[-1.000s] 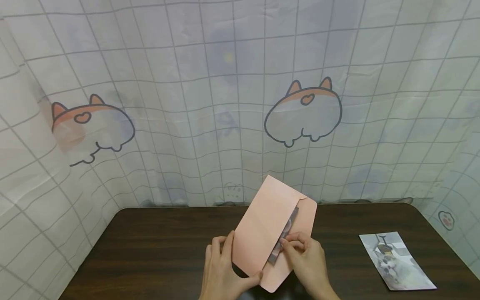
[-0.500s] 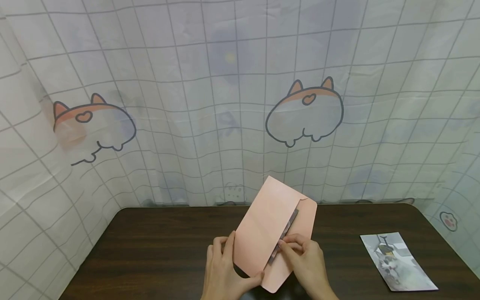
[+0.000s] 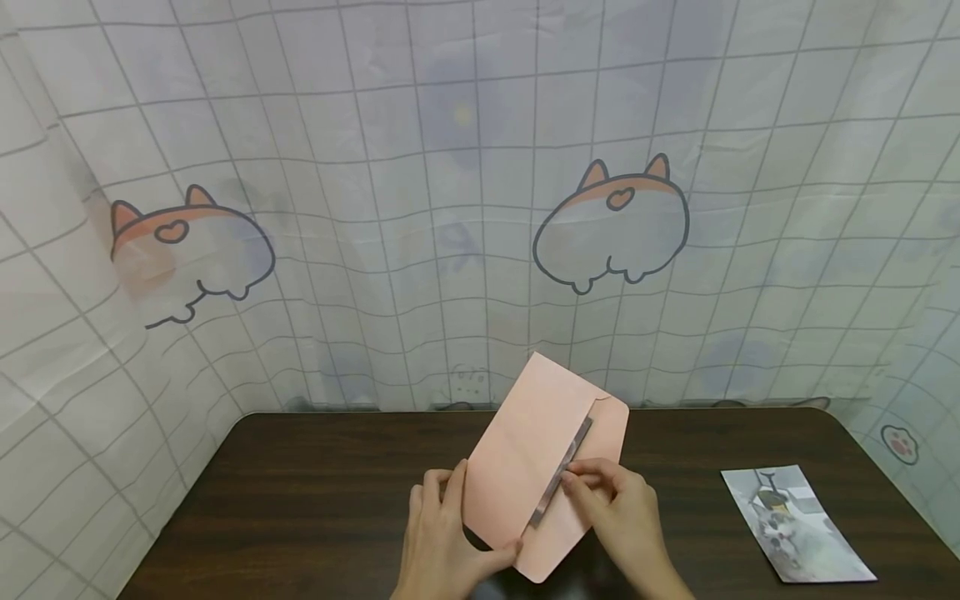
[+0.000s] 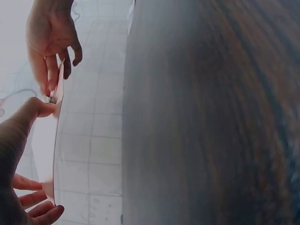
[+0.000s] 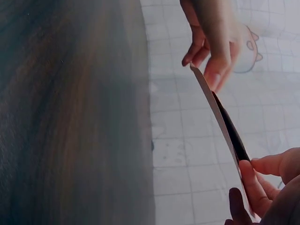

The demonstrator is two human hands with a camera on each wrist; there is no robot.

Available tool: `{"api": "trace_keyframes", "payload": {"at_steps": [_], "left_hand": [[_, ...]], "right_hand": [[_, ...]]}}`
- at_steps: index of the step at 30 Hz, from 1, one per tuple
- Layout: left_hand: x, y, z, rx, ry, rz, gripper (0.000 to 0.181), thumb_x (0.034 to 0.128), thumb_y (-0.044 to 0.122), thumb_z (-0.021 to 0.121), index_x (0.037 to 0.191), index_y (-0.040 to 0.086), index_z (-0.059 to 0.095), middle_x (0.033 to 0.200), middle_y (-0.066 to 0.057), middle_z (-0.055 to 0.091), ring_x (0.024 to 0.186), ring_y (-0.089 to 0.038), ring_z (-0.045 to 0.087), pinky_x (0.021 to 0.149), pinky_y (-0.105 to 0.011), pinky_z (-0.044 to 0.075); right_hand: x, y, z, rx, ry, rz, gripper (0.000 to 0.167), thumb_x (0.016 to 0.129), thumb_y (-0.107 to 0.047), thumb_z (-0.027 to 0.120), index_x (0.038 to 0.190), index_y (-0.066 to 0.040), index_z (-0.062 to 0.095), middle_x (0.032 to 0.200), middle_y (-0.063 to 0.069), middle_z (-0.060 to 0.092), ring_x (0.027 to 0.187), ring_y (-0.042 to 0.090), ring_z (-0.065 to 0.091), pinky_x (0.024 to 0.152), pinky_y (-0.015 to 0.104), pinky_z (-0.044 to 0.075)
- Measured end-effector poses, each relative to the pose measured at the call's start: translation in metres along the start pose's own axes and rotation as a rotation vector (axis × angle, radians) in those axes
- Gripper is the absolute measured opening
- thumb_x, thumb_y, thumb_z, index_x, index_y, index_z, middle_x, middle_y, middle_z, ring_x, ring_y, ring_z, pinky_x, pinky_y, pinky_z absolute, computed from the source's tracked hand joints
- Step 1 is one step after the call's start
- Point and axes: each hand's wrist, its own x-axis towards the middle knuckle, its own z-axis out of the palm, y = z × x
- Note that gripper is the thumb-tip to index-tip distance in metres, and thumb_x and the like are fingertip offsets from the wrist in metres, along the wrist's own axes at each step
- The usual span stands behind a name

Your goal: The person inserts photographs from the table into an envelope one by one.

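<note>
A pink envelope is held tilted above the table, its flap unfolded toward the right. A dark printed card lies mostly inside, a narrow strip showing along the opening. My left hand grips the envelope's lower left side, thumb at the bottom edge and fingers at the left edge. With thumb and fingertips, my right hand pinches the card's exposed edge over the flap. The left wrist view shows the envelope nearly edge-on; in the right wrist view the dark card stands beside it.
A photo card with a pale picture lies on the right of the dark wooden table. Behind the table hangs a white grid-patterned curtain with cartoon animal prints.
The card has slid deeper into the envelope, so its visible strip is narrower than a second ago. The envelope has shifted very slightly left, and the right fingertips sit a little higher on the card's edge.
</note>
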Motion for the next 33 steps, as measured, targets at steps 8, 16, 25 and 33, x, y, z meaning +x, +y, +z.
{"api": "trace_keyframes", "payload": {"at_steps": [8, 16, 25, 33], "left_hand": [[0.002, -0.005, -0.001, 0.009, -0.045, -0.030, 0.103, 0.0574, 0.058, 0.094, 0.138, 0.002, 0.064, 0.116, -0.007, 0.056, 0.093, -0.020, 0.047, 0.070, -0.034, 0.052], [0.003, -0.009, -0.001, -0.010, -0.081, -0.017, 0.103, 0.0579, 0.058, 0.094, 0.140, 0.002, 0.064, 0.116, -0.006, 0.055, 0.092, -0.018, 0.043, 0.068, -0.030, 0.046], [0.007, -0.014, -0.004, -0.027, -0.164, -0.056, 0.103, 0.0587, 0.055, 0.094, 0.142, 0.003, 0.063, 0.116, -0.004, 0.053, 0.092, -0.016, 0.042, 0.069, -0.029, 0.045], [0.008, -0.017, -0.005, -0.037, -0.200, -0.042, 0.106, 0.0611, 0.060, 0.093, 0.143, 0.001, 0.062, 0.116, -0.005, 0.054, 0.092, -0.016, 0.042, 0.067, -0.028, 0.043]], "right_hand": [[0.006, 0.003, -0.008, -0.051, 0.064, -0.062, 0.008, 0.090, -0.012, 0.081, 0.098, -0.011, 0.083, 0.083, 0.000, 0.080, 0.067, -0.002, 0.057, 0.059, 0.022, 0.041], [0.013, 0.004, -0.022, -0.111, 0.095, -0.055, 0.009, 0.092, -0.009, 0.079, 0.100, -0.009, 0.082, 0.090, 0.003, 0.081, 0.082, 0.006, 0.070, 0.071, 0.023, 0.051], [0.021, 0.010, -0.032, -0.151, 0.161, -0.124, 0.010, 0.090, -0.009, 0.083, 0.101, -0.009, 0.082, 0.091, 0.005, 0.081, 0.079, -0.001, 0.066, 0.070, 0.024, 0.053], [0.026, 0.015, -0.037, -0.155, 0.182, -0.126, 0.010, 0.092, -0.011, 0.081, 0.102, -0.008, 0.081, 0.092, 0.006, 0.080, 0.078, -0.004, 0.064, 0.072, 0.020, 0.054]]}}
